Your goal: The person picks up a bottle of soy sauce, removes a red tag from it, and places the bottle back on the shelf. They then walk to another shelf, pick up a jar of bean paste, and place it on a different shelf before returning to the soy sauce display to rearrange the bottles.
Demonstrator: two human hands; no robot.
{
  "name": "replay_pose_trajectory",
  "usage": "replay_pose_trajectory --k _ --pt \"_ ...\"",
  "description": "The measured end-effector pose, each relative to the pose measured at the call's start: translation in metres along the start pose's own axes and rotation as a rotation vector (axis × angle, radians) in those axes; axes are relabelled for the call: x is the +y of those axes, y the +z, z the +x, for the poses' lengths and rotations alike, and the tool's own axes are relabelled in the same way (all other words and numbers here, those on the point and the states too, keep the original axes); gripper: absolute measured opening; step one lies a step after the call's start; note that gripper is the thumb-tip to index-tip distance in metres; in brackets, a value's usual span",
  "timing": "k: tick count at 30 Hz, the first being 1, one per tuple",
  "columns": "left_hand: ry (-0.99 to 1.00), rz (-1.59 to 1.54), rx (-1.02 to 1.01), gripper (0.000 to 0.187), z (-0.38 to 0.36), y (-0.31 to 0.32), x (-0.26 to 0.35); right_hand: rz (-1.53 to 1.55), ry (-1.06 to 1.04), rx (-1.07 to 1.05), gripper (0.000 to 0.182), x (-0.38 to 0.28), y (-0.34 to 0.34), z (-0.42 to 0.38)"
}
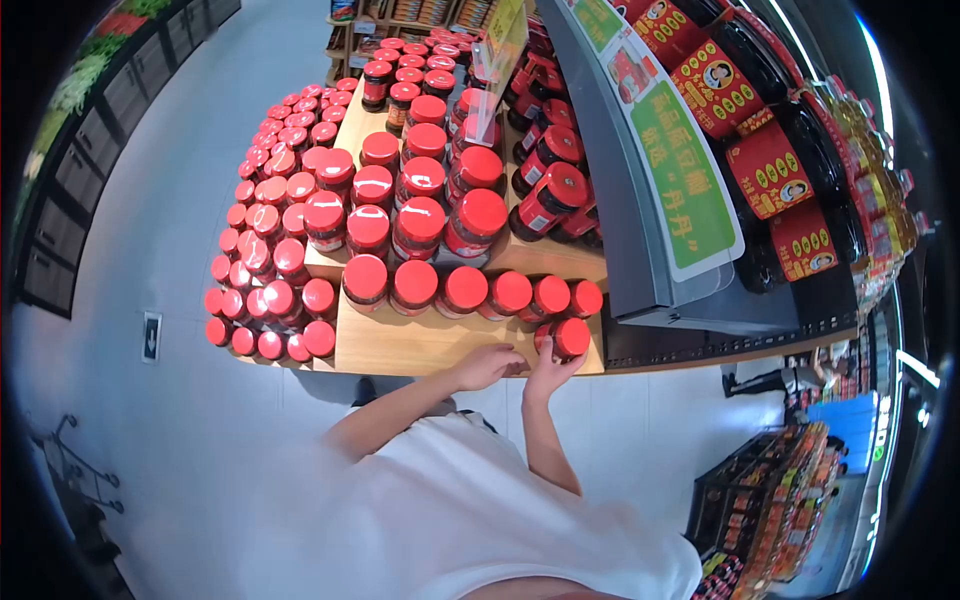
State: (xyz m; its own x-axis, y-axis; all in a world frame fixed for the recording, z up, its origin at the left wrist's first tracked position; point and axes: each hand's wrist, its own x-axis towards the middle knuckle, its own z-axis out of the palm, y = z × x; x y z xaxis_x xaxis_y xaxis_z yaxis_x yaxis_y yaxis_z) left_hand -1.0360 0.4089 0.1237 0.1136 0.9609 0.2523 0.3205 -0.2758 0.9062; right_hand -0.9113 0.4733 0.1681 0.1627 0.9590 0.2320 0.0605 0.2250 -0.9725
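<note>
My right hand (549, 372) is wrapped round a red-lidded jar (571, 337) at the front right of the wooden shelf (440, 345). Its thumb and fingers lie along the sides of the jar, which leans slightly. To the left, my left hand (490, 366) hovers at the shelf's front edge, fingers loosely bent and apart, holding nothing. Just behind both hands runs a row of red-lidded jars (465, 290), the rightmost close to the held one.
More red-lidded jars (420, 222) fill the raised tier behind, and smaller ones (270, 255) stack at the left. A dark shelf unit (640, 260) with a green sign (672, 170) borders the right. Farther off, a person (775, 380) stands in the aisle.
</note>
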Motion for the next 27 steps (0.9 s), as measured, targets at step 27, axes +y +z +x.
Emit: replay_pose_trajectory --k 27 --pt "-0.011 -0.247 -0.305 0.02 -0.037 -0.064 -0.021 -0.299 0.069 0.792 0.084 0.042 0.018 0.056"
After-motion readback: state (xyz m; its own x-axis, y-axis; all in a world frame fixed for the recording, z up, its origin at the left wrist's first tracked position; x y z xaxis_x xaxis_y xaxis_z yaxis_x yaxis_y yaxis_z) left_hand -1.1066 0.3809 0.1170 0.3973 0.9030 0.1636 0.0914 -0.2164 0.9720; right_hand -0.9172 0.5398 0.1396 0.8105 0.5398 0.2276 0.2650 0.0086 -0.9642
